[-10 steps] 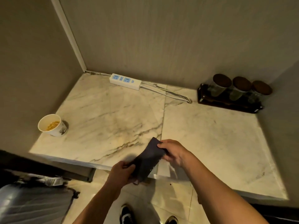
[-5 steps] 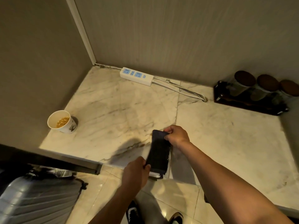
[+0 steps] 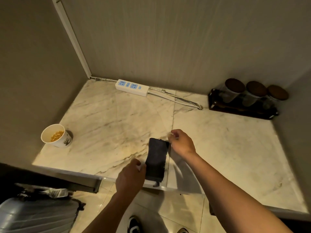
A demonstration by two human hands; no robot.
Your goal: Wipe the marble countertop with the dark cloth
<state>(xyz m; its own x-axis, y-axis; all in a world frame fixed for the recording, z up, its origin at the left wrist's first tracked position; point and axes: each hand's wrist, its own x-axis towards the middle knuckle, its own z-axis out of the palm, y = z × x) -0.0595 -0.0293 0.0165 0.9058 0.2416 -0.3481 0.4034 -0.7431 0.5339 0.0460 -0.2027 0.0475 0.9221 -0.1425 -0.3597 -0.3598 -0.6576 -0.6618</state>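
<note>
Head view: dark cloth [image 3: 157, 158] lies folded at marble countertop [image 3: 227, 140] front edge, left hand [image 3: 130, 178] touching its side w/ grip unclear, right hand [image 3: 181, 143] loosely curled, empty; press palm flat, sweep overlapping strokes twd back corners.

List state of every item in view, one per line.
dark cloth: folded, flat on the countertop's front edge
left hand: at the cloth's near left edge
right hand: at the cloth's far right corner, grip unclear
marble countertop: not yet wiped
paper cup: upright, yellow bits inside
power strip: sockets empty
three jars: lidded, on dark tray
</note>
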